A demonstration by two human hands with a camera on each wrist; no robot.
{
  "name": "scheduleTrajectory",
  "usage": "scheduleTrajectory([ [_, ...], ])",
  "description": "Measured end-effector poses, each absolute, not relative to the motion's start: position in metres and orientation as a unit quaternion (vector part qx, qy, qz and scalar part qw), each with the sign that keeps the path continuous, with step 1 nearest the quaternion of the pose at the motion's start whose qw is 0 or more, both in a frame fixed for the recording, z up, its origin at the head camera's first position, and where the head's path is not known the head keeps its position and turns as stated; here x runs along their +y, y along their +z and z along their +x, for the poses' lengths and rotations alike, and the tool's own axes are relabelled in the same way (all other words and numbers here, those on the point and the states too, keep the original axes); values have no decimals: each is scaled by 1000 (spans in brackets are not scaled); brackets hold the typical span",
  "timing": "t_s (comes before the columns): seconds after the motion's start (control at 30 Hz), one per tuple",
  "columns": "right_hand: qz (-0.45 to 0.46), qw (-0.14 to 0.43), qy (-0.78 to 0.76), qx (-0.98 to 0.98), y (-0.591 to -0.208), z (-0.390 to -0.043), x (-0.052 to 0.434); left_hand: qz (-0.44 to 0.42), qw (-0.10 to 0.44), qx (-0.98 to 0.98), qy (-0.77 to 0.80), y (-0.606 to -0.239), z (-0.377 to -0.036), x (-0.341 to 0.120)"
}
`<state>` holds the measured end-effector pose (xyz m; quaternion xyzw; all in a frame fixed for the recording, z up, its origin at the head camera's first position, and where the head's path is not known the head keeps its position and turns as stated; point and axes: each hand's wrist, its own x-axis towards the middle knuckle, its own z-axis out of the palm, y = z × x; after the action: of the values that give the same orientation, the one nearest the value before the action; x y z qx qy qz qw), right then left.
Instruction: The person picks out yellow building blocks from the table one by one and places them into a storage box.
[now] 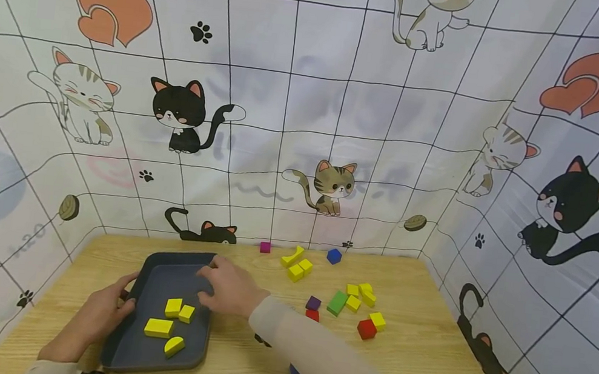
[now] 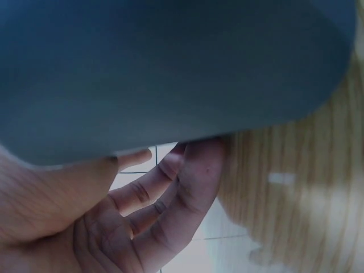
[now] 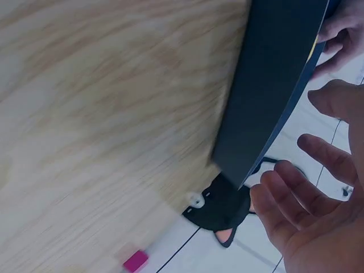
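Dark grey plastic tray [image 1: 139,353] sits on wooden surface [image 1: 424,358], four yellow blocks [image 1: 170,320] inside. Left hand [image 1: 100,312] grips left rim; right hand [image 1: 228,289] rests loose-fingered on far rim. Judged stiff, light, smooth; hold opposite rims, level.

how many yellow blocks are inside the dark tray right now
4. Two small ones sit side by side mid-tray, a long flat one lies nearer the person, and a half-round one is nearest. The right hand may hide more.
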<state>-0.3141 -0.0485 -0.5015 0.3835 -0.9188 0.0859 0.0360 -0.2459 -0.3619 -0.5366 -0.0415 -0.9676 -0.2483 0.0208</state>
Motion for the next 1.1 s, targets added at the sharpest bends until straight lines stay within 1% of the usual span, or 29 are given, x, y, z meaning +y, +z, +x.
scheduleTrajectory([
  [0.47,346,48,118,-930,-501,-337,7,-35,14,-966,-255,-538,-247,-363],
  [0.87,268,23,186,-945,-508,-358,59,-29,11,-965,-262,-537,-248,-361],
  [1.1,232,30,198,-952,-520,-375,87,-22,9,-966,-258,-538,-247,-362],
])
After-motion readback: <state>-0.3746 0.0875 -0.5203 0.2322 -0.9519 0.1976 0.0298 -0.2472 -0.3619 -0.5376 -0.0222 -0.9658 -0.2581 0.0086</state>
